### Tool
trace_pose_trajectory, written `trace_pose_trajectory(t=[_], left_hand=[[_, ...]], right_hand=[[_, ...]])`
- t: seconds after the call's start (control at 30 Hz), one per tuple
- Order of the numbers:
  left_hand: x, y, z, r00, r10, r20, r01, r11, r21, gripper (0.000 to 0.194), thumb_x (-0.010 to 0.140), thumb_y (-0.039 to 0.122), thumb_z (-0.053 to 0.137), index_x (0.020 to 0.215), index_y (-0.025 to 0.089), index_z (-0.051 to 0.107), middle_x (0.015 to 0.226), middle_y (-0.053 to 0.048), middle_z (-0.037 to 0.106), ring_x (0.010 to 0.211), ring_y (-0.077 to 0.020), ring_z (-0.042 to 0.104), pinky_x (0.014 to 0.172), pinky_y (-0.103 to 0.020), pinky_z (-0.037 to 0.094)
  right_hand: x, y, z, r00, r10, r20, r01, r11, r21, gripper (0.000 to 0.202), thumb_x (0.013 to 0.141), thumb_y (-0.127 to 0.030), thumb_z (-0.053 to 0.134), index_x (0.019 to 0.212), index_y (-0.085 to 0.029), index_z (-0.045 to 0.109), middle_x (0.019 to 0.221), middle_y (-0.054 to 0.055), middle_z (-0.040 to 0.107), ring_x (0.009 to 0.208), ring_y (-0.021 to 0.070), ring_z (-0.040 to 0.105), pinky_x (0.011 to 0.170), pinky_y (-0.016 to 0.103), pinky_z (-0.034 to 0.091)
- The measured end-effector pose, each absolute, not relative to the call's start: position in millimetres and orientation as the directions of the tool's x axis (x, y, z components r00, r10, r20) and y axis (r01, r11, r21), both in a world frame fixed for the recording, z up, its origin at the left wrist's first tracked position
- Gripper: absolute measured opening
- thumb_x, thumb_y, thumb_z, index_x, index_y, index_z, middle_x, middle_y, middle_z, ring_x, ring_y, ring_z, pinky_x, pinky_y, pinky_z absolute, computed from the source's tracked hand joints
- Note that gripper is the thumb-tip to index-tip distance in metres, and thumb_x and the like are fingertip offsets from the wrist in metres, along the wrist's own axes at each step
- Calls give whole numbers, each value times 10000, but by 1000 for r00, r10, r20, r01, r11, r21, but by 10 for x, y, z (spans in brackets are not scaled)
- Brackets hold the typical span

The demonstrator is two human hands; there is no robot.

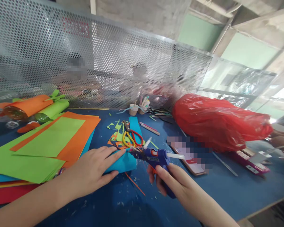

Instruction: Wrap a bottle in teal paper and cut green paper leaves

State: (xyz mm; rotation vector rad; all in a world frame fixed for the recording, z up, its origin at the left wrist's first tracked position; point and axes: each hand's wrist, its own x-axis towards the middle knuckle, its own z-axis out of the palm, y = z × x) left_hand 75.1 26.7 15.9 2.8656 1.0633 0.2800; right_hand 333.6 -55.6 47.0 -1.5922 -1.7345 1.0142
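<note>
My right hand (167, 179) is wrapped round the grip of a blue hot glue gun (153, 157), with a white glue stick (176, 156) poking out of its back end. The gun's nozzle points left and meets the edge of a rolled piece of blue paper (123, 162). Over that roll lies my left hand (101, 164), its thumb and fingers closed round its left part and holding it on the table. Just beyond the roll rest scissors (132, 137) with red and yellow handles, among green and orange paper scraps (118, 129).
Stacked coloured paper sheets (54, 135) lie at left, behind them bottles wrapped in orange (33, 105) and green paper. A red plastic bag (217, 119) bulges at right, near a partly blurred phone-like object (189, 157). A perforated metal screen (123, 63) borders the back, with people behind it.
</note>
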Motion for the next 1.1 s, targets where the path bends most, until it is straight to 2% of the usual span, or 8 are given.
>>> trace_pose_trajectory(t=[0.23, 0.53, 1.1], left_hand=[[746, 267, 147, 753, 638, 162, 626, -770, 125, 556, 966, 445, 402, 1482, 278, 280, 1403, -91, 525, 1244, -306, 505, 945, -513, 476], [741, 272, 112, 747, 625, 228, 625, -776, 79, 578, 958, 466, 406, 1446, 162, 351, 1358, -130, 567, 1219, -301, 535, 943, -500, 483], [730, 277, 82, 744, 614, 264, 619, -782, 74, 561, 951, 471, 422, 1427, 176, 392, 1345, -127, 582, 1201, -303, 554, 927, -481, 495]], right_hand=[[3301, -515, 502, -149, 983, -106, 569, -2, -822, 567, 909, -669, 336, 839, -169, 595, 651, 6, 571, 642, 148, 542, 665, 255, 444], [3265, -507, 534, -158, 977, -141, 564, -28, -825, 543, 926, -643, 337, 811, -175, 586, 637, -8, 557, 635, 141, 532, 662, 252, 435], [3284, -497, 561, -140, 984, -111, 601, -5, -799, 524, 942, -614, 337, 758, -183, 571, 649, -7, 583, 648, 134, 554, 679, 253, 430]])
